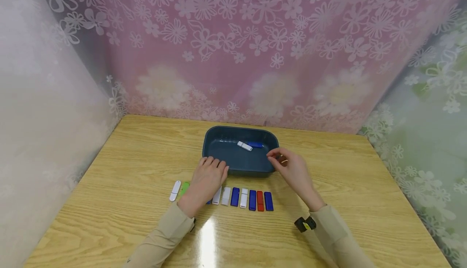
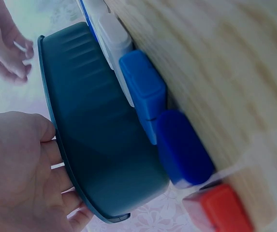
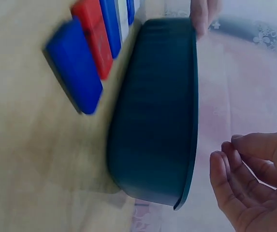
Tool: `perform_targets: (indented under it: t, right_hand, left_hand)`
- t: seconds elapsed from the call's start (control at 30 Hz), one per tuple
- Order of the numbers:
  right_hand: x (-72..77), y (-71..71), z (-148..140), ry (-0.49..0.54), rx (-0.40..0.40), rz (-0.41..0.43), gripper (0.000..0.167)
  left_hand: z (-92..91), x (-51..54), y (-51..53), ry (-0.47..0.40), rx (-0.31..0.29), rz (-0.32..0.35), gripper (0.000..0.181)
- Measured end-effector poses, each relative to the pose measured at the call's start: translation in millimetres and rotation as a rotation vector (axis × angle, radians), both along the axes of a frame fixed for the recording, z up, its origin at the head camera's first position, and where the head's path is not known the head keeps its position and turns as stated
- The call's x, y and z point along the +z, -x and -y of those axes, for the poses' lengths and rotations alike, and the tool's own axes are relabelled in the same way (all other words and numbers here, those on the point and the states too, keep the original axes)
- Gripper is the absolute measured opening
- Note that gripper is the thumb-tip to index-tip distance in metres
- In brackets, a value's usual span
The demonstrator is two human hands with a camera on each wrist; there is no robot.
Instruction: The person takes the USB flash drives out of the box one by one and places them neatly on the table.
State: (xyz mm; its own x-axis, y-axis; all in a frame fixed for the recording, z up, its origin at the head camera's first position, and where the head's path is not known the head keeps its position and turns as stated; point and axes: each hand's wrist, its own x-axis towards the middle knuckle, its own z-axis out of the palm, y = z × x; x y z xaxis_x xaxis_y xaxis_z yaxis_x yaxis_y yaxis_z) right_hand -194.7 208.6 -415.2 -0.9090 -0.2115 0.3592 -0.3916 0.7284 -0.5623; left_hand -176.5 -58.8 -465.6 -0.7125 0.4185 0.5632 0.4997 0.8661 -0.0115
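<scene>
A dark teal plastic tub [image 1: 240, 172] stands on the table with a white USB flash drive [image 1: 245, 146] and a blue USB flash drive [image 1: 255, 144] inside. My left hand [image 1: 208, 176] holds the tub's near left rim; in the left wrist view its fingers hook over the edge, thumb against the rim. Over the tub's right end hovers my right hand [image 1: 293, 172], fingers loosely bent, thumb near the index fingertip, nothing visible between them. Before the tub lies a row of flash drives, including a white one [image 1: 175, 191], a red one [image 1: 260, 201] and a blue one [image 1: 268, 201].
The left forearm and hand cover part of the row, including most of a green flash drive [image 1: 185, 187]. The wooden table [image 1: 350, 179] meets a pink flowered curtain [image 1: 233, 57] at the back, with pale cloth at both sides.
</scene>
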Motion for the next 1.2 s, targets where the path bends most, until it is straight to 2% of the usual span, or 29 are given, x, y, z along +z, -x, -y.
perform_targets:
  t: [0.13, 0.3, 0.6, 0.9, 1.03, 1.2]
  right_hand:
    - [1.8, 19.1, 7, -0.043, 0.013, 0.002, 0.011]
    - [0.6, 40.9, 15, -0.167, 0.013, 0.044, 0.018]
    - [-18.8, 75.9, 24, -0.389, 0.026, 0.033, 0.023]
    - [-29.5, 91.7, 34, -0.517, 0.069, 0.039, 0.025]
    - [-33.4, 94.9, 35, -0.582, 0.081, 0.042, 0.030]
    - [-35.4, 95.6, 36, -0.653, 0.093, -0.003, 0.035]
  left_hand:
    - [0.6, -0.4, 0.1, -0.001, -0.004, -0.014, 0.021]
    - [1.2, -1.9, 1.0, 0.001, -0.007, -0.012, 0.023]
    - [1.4, -3.0, 1.0, 0.000, -0.005, -0.015, 0.023]
    - [0.1, -2.7, 0.3, 0.003, 0.000, -0.005, 0.022]
    - [0.1, -2.5, 0.4, 0.007, 0.006, -0.008, 0.022]
    - [0.4, -2.4, 1.8, -0.005, 0.005, -0.015, 0.021]
